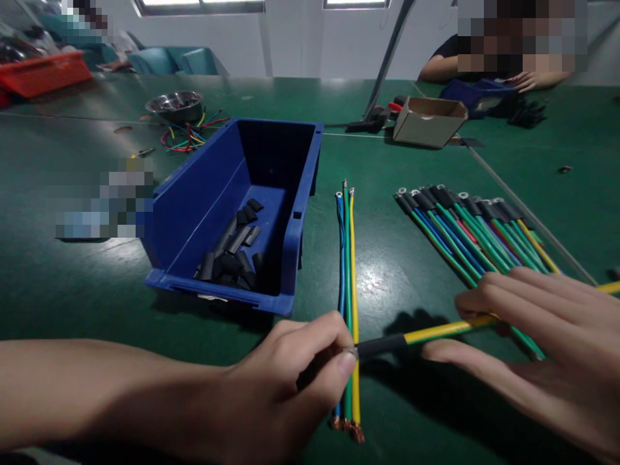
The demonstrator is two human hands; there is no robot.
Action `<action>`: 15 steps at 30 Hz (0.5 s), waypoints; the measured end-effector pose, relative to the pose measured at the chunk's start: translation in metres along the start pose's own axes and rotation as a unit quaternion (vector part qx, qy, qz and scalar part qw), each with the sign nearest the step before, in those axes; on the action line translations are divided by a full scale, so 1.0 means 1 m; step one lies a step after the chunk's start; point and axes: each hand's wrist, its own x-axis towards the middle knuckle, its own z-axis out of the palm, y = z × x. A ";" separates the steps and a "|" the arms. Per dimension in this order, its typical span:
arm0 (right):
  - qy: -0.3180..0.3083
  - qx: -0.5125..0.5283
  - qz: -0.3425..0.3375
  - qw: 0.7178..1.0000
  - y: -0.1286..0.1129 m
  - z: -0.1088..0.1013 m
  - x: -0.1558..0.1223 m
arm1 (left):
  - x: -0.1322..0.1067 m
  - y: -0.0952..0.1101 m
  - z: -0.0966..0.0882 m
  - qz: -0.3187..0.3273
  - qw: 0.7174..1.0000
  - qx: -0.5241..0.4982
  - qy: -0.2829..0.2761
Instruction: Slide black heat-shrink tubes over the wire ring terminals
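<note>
My left hand (285,387) pinches the end of a yellow wire (450,329) where a black sleeve (382,345) covers it. My right hand (537,342) grips the same yellow wire further along, fingers curled round it. Under the wire lie three loose wires, blue, green and yellow (347,290), side by side on the green table (387,265). A fanned bundle of coloured wires with black sleeves and ring terminals (465,226) lies by my right hand. A blue bin (194,206) with several black sleeve pieces (235,255) stands ahead of my left hand.
A cardboard box (429,119), a metal bowl (175,103) with loose coloured wires (188,137), and an orange crate (43,72) sit further back. Another person's arm (527,81) rests at the far right. A thin metal rod (527,216) crosses the table.
</note>
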 end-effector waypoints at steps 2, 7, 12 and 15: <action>-0.016 -0.005 -0.038 0.999 0.000 0.000 0.003 | -0.001 0.000 0.000 0.055 0.998 0.014 -0.004; -0.050 0.033 -0.051 0.997 -0.001 0.003 0.009 | -0.003 -0.001 0.005 0.109 0.992 0.060 0.031; -0.052 0.084 -0.019 0.995 -0.003 0.005 0.010 | 0.000 -0.005 0.005 0.135 0.989 0.061 0.020; -0.070 0.100 -0.028 0.992 -0.002 0.004 0.009 | 0.001 -0.006 0.002 0.146 0.986 0.077 0.020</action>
